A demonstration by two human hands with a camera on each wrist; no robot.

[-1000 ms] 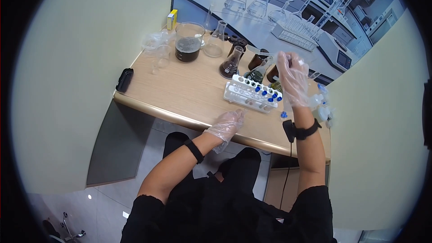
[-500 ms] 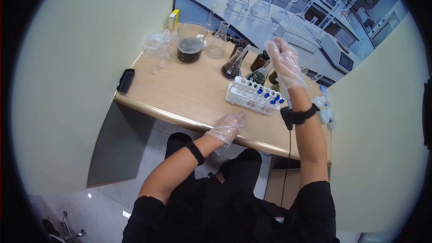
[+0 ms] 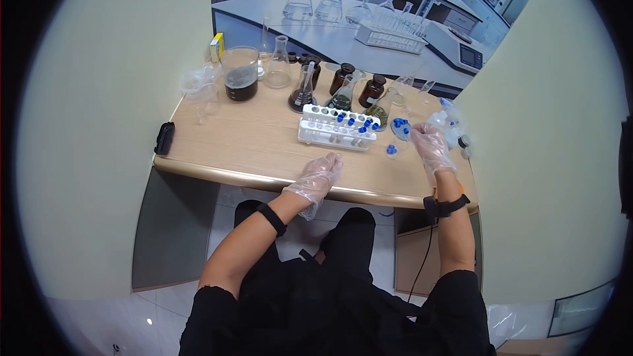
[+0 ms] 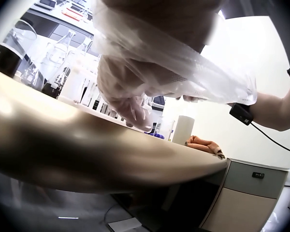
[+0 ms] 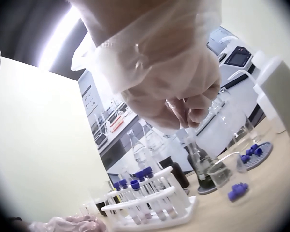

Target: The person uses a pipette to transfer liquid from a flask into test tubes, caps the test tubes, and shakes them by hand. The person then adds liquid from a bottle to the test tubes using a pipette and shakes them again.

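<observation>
In the head view my gloved left hand [image 3: 315,177] stays low over the table's front edge, thumb and fingers curled together. A small clear thing, perhaps a tube, shows at its fingertips [image 4: 144,121], mostly hidden by the glove. My gloved right hand [image 3: 432,147] is in the air at the right, fingers loosely bent, nothing visible in them. Close by it are a round dish [image 3: 399,133] of blue caps and a small clear cup [image 5: 229,169] with more caps. A white test tube rack [image 3: 336,138] stands between the hands, several tubes blue-capped.
Flasks of dark [image 3: 301,97], green [image 3: 341,103] and yellowish liquid [image 3: 377,115] stand behind the rack, with brown bottles [image 3: 373,92]. A large beaker [image 3: 241,86] and an empty flask [image 3: 278,74] are back left. White plastic bottles [image 5: 280,92] crowd the right side.
My right hand has let go of a thin dropper, which now stands in the dark flask, and come down right beside the cap dish. The left hand keeps its pose; the head view has shifted.
</observation>
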